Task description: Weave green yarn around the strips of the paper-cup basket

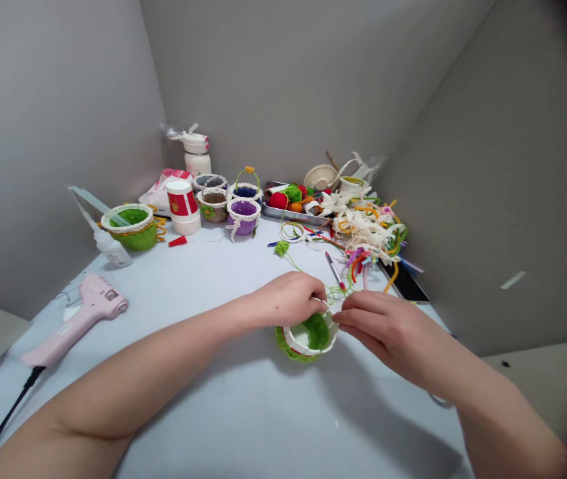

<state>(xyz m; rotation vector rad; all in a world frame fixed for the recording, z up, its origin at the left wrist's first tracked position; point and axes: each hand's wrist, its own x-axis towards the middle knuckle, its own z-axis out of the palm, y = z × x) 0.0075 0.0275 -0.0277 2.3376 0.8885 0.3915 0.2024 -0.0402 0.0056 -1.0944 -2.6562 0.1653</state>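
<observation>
A small white paper cup (pixel 299 340), partly wrapped in green yarn, sits on the table in front of me. My left hand (pixel 288 299) is curled over its far rim and grips it. My right hand (pixel 388 329) is at the cup's right edge with fingers pressed together, pinching the thin green yarn strand (pixel 333 291). That strand runs back to a small green yarn ball (pixel 281 248).
A pink glue gun (pixel 81 316) lies at left with its cord. Behind stand finished yarn cups (pixel 134 226), a glue bottle (pixel 111 247), a red-white cup (pixel 182 205), a tray of yarn balls (pixel 293 199), a pile of pipe cleaners and raffia (pixel 371 236), and a pen (pixel 335 270).
</observation>
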